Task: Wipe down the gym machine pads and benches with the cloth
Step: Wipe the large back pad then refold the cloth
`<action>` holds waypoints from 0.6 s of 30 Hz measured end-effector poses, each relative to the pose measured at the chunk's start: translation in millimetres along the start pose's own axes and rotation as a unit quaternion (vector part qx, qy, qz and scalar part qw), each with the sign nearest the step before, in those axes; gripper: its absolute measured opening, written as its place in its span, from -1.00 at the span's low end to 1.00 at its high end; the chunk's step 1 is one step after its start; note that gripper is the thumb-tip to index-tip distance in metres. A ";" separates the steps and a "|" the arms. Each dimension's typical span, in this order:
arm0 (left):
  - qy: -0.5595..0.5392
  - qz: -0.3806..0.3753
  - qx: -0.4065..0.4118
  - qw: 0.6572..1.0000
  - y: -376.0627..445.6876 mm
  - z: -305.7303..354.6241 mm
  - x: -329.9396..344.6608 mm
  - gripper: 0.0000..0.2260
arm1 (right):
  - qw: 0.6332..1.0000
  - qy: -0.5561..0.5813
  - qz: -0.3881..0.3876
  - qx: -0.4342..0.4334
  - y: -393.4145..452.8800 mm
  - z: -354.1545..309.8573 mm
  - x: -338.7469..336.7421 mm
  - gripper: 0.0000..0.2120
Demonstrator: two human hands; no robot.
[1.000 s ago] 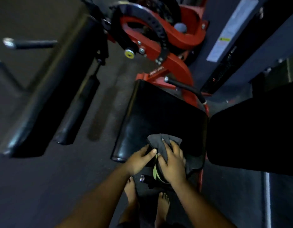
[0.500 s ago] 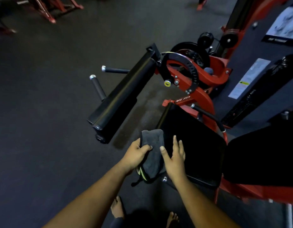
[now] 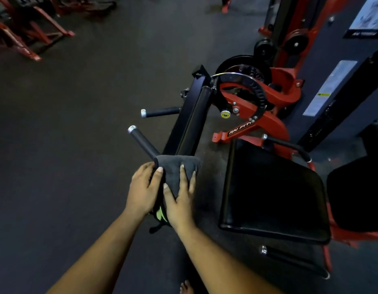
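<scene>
We held the grey cloth (image 3: 177,172) draped over the near end of the long black roller pad (image 3: 192,122), and we take this pad as our landmark. Our left hand (image 3: 144,188) gripped the left side of the cloth, with the fingers bent around the pad's end and the thumb lying on the fabric. Our right hand (image 3: 179,197) pressed flat on the cloth from above, the fingers straight and a little spread. Under both hands a black and green item (image 3: 160,215) hung down; we could not tell what it was. To the right of the pad stood the black seat pad (image 3: 270,192), well apart from the cloth. Behind the pad's far end was the red frame (image 3: 268,122) with a curved adjuster. Two black handles (image 3: 142,143) stuck out to the left of the pad.
</scene>
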State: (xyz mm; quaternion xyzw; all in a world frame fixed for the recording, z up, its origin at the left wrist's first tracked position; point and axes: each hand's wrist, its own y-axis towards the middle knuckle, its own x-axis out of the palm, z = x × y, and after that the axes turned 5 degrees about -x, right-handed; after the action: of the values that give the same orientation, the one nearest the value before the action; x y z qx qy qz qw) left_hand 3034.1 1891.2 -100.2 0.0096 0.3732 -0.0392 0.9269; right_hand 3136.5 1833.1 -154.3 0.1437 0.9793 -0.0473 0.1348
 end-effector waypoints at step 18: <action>0.062 -0.140 0.063 0.986 133.1 49.0 87.0 -0.29 | 0.998 0.020 0.030 0.042 279.9 14.3 -57.1 -0.22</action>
State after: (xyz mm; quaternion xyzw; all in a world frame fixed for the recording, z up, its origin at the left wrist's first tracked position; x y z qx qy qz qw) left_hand 3141.1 2015.8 -126.7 0.0180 0.4246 -0.1915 0.8847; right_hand 3275.1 2082.9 -167.3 0.1797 0.9741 -0.0814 0.1104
